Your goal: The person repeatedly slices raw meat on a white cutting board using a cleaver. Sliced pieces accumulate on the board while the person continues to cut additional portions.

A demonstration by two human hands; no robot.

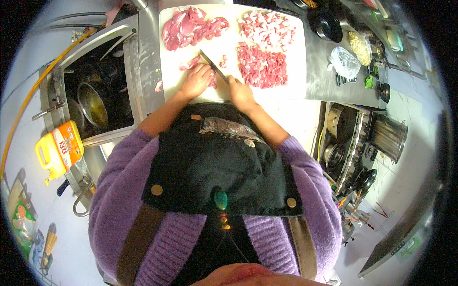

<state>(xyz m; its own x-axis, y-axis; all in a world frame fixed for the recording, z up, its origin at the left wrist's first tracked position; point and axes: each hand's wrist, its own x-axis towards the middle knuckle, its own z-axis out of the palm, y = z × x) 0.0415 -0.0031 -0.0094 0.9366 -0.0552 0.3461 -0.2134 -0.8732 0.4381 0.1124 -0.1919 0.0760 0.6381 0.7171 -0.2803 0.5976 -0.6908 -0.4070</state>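
On a white cutting board [229,35] my right hand [241,93] grips the handle of a kitchen knife [214,66], its blade pointing away and to the left. My left hand [197,80] presses down on a strip of raw meat [190,63], its fingertips close beside the blade. A few small cut bits [223,61] lie just right of the knife. Larger raw pieces [189,26] rest at the board's far left. Pale, fatty diced meat [266,28] is heaped at the far right, with redder diced meat [262,68] directly below it.
Left of the board is a sink [134,71] holding a metal pot [93,103]. A yellow oil jug [61,148] stands beside the sink. On the steel counter [318,78] to the right are a clear plastic bag [344,61] and a black pan [328,26]. Cookware sits on a lower shelf.
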